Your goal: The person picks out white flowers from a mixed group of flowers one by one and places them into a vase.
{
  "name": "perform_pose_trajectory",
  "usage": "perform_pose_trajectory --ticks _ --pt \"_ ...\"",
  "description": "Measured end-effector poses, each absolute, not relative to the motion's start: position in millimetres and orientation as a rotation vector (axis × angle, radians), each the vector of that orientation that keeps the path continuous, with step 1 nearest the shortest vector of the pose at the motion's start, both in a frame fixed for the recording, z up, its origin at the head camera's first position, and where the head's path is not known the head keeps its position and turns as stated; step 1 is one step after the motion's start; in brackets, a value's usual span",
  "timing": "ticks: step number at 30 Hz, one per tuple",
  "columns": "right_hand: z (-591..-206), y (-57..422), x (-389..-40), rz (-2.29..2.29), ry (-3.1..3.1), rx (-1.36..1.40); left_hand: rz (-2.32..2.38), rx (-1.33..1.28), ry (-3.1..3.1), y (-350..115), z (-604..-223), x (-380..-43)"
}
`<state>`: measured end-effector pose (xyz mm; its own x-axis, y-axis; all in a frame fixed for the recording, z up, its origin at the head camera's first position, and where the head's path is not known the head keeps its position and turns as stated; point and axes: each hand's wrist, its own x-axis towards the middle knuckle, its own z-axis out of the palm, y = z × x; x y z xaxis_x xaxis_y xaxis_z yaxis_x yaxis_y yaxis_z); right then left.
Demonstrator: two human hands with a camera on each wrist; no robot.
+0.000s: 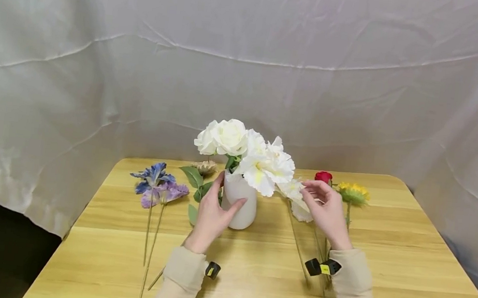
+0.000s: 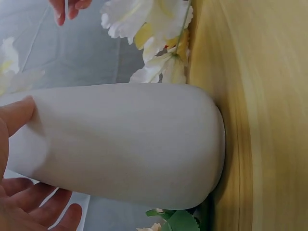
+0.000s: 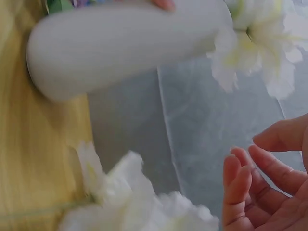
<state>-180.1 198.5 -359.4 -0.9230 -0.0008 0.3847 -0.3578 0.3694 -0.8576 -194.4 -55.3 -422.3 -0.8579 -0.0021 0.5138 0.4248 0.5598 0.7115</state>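
Note:
My left hand [image 1: 210,216] grips a white vase [image 1: 245,205] standing on the table, thumb across its near side and fingers along its left side. In the left wrist view the smooth vase wall [image 2: 130,144] fills the middle. White roses [image 1: 229,137] lean left out of the vase's mouth, and ruffled white irises [image 1: 267,166] lean right. My right hand [image 1: 326,211] hovers right of the vase, over a white iris [image 1: 301,211] lying on the table. Its bent fingers [image 3: 238,185] hold nothing in the right wrist view, with the thumb close to them.
Blue [image 1: 153,177] and purple irises [image 1: 166,194] lie at the left with long stems. Behind the left hand are green leaves [image 1: 194,177] and a beige flower [image 1: 206,167]. A red rose [image 1: 323,177] and a sunflower [image 1: 353,193] lie beyond the right hand. Grey cloth [image 1: 247,72] surrounds the table.

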Motion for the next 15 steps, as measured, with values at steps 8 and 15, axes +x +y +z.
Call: perform_pose_trajectory --ticks 8,15 --pt "-378.6 224.8 -196.3 1.376 -2.397 0.298 -1.164 -0.307 -2.310 -48.6 -425.0 -194.8" --pt "-384.2 233.1 -198.1 1.211 -2.582 0.248 -1.159 -0.240 -2.281 -46.8 -425.4 -195.4"
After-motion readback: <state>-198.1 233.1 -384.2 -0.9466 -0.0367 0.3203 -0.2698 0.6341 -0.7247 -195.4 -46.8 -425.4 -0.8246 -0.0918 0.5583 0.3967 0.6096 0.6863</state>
